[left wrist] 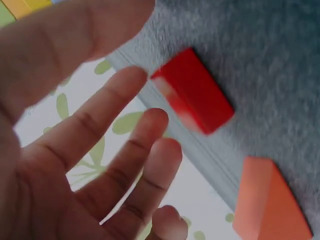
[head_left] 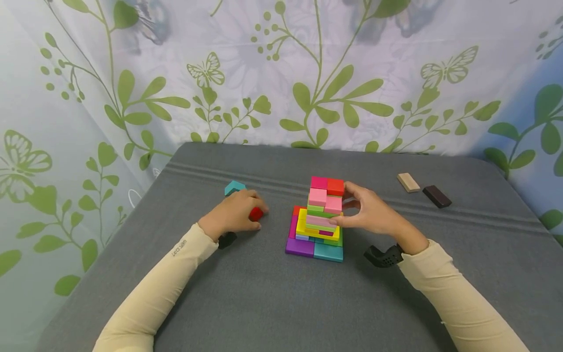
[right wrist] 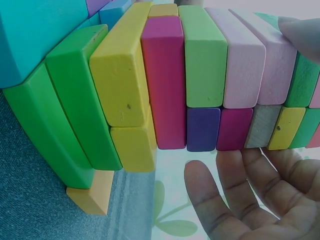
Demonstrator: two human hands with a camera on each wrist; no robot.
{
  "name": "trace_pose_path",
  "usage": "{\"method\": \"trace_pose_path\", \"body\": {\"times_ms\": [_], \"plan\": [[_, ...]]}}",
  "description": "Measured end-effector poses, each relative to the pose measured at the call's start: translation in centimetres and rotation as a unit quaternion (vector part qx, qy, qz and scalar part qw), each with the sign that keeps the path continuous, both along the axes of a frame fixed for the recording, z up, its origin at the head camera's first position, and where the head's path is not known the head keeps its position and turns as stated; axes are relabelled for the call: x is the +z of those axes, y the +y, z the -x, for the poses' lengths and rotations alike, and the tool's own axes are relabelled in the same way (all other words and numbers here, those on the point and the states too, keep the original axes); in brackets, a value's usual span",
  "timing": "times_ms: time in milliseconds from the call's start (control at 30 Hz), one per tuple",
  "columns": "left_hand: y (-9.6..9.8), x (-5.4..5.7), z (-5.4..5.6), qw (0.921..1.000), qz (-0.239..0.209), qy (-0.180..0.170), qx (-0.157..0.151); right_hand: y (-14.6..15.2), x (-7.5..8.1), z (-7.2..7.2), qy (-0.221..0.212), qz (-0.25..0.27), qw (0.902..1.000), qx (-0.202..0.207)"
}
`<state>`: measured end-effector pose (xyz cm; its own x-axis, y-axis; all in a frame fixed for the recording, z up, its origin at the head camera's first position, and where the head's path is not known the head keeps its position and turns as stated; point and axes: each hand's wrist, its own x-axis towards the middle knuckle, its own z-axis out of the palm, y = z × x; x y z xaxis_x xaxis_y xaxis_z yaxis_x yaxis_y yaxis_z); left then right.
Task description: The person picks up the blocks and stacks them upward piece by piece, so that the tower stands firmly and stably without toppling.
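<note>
In the head view, my left hand (head_left: 239, 210) hovers low over a red block (head_left: 256, 213) on the table. Seen from the left wrist, that red block (left wrist: 195, 92) lies on the cloth beyond my spread fingertips, apart from them, and an orange wedge-shaped block (left wrist: 272, 200) lies nearby. My right hand (head_left: 369, 208) holds the side of a tower of colourful blocks (head_left: 314, 247), thumb in front and fingers behind. In the right wrist view, the thumb (right wrist: 302, 35) rests against a pink block (right wrist: 272, 65), while some fingertips meet the tower's opposite side.
A teal block (head_left: 235, 187) sits just behind my left hand. To the right of the tower lie a light wooden block (head_left: 408, 182) and a dark brown block (head_left: 437, 196). A grey cloth (head_left: 264, 303) covers the table, and a leaf-patterned curtain (head_left: 246, 73) hangs behind.
</note>
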<state>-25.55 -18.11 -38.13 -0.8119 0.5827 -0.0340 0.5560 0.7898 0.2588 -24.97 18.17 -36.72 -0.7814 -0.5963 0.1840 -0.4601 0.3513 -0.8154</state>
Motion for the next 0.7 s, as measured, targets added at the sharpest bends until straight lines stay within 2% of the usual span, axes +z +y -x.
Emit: {"method": "trace_pose_path", "body": {"times_ms": [233,467,600,700], "plan": [[-0.7,-0.1,0.7,0.9996,-0.02,-0.012,-0.017,0.0,-0.1,0.0,0.0,-0.004,1.0,-0.002],[-0.1,0.3,1.1,0.9986,-0.039,0.008,-0.036,-0.1,-0.1,0.0,0.0,-0.003,1.0,-0.002],[0.9,1.7,1.1,0.9939,-0.099,0.016,-0.045,0.0,-0.1,0.0,0.0,-0.002,1.0,-0.002],[1.9,3.4,0.9,0.9851,-0.159,0.035,-0.055,0.0,-0.1,0.0,-0.001,-0.003,1.0,-0.002]]}}
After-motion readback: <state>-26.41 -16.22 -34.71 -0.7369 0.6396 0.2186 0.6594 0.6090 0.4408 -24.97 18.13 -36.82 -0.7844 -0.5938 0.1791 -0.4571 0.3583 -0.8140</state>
